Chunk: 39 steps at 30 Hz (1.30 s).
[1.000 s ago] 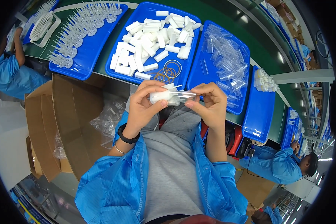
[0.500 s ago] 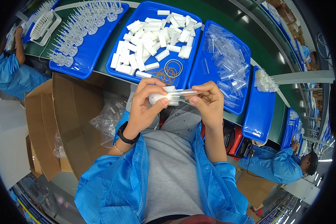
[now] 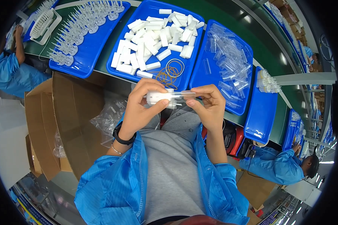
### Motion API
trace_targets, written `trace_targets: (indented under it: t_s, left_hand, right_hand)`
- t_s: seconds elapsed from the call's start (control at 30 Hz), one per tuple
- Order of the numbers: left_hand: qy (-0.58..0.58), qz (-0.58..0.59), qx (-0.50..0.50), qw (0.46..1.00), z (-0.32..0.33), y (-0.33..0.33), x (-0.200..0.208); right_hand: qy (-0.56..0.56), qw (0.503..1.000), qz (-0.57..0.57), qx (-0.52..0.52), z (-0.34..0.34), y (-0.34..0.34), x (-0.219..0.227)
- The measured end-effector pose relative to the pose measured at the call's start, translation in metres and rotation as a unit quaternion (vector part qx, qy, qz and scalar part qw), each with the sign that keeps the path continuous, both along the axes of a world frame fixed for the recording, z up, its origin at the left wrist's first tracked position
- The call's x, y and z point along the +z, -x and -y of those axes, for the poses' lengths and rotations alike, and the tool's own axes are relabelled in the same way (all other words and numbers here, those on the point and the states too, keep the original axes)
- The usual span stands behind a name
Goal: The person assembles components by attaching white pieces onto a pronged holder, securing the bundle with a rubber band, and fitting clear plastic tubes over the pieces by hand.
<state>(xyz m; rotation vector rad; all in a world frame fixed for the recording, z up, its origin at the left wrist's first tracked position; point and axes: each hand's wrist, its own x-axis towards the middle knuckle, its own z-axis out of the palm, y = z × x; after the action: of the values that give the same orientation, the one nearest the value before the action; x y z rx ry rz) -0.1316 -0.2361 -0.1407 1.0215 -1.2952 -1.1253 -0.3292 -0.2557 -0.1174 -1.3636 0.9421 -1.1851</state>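
Note:
My left hand point(image 3: 141, 103) grips a white plastic part point(image 3: 154, 98) with several thin prongs reaching to the right, low in front of the trays. Between the thumb and fingers of my right hand point(image 3: 211, 105) is a clear plastic sleeve point(image 3: 187, 95), which meets the prong side of the white part; how far it sits over the prongs I cannot tell. Just beyond my hands, white oblong pieces point(image 3: 154, 45) are heaped beside loose rubber bands point(image 3: 168, 73). Many clear plastic pieces point(image 3: 229, 56) lie in a pile to the right.
Blue trays point(image 3: 186, 77) line the green bench point(image 3: 225, 9). One at left point(image 3: 88, 56) bears rows of clear pronged parts; one at right point(image 3: 261, 108) holds pale pronged parts. A cardboard box point(image 3: 73, 120) stands at my left. Co-workers point(image 3: 278, 165) sit on both sides.
Both hands have shifted slightly left with the parts. The white part has turned a little in my left hand, and my right fingers have moved along the clear sleeve.

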Motion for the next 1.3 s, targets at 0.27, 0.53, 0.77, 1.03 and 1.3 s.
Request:
trace_targets:
  t_s: [0.27,0.53,0.77,1.03,1.3]
  left_hand:
    - [-0.149,-0.392,-0.120,0.900,0.005,-0.018,-0.025]
    - [-0.151,-0.413,-0.093,0.893,-0.002,-0.003,-0.029]
    - [-0.170,-0.474,-0.139,0.853,-0.005,-0.004,-0.025]
    - [-0.159,-0.437,-0.167,0.869,-0.008,0.004,-0.028]
    - [-0.163,-0.421,-0.189,0.872,0.002,-0.001,-0.026]
  right_hand:
    - [0.084,0.990,-0.114,0.003,0.013,0.007,0.003]
    - [0.163,0.979,-0.122,0.015,0.011,-0.008,0.007]
    - [0.122,0.989,-0.085,0.011,0.012,-0.005,0.003]
    - [0.077,0.994,-0.047,0.056,0.002,-0.007,0.000]
    - [0.261,0.947,-0.134,0.129,0.015,0.002,0.000]
